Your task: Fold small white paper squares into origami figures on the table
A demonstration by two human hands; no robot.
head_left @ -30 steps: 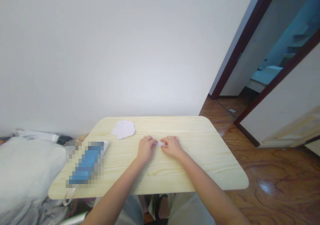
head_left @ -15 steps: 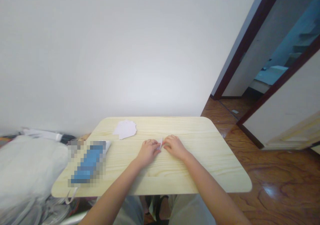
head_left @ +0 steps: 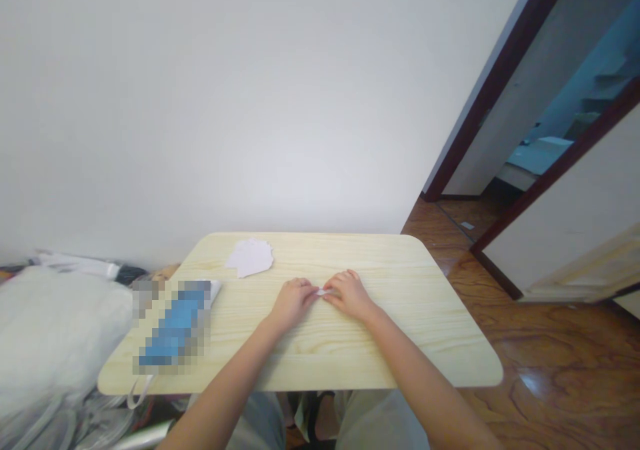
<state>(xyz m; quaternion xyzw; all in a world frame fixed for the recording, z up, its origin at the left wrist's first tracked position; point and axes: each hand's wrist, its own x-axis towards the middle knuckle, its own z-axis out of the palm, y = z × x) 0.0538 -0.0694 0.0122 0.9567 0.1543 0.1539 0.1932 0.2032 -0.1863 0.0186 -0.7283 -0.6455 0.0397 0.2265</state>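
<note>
We looked down on one pale wooden table with rounded corners, pushed against a plain white wall. To the right lay a glossy brown wooden floor and one open doorway with a dark frame.

We counted two hands over the middle of the table, both belonging to the person wearing the camera, with bare forearms reaching in from the near edge. The left hand and the right hand sat close together, fingers curled in, their fingertips meeting on one small white scrap of paper. Each hand pinched one end of it. The scrap was low over the table top, between the two hands; we could not tell whether it touched the wood.

We saw two other things on the table. One crumpled white sheet of paper lay near the far edge, to the left of the hands and well apart from them. One blue thing, blurred beyond telling, lay near the left edge, with a pale cord looping off the near corner beside it. One big white cushion sat off the table to the left.
</note>
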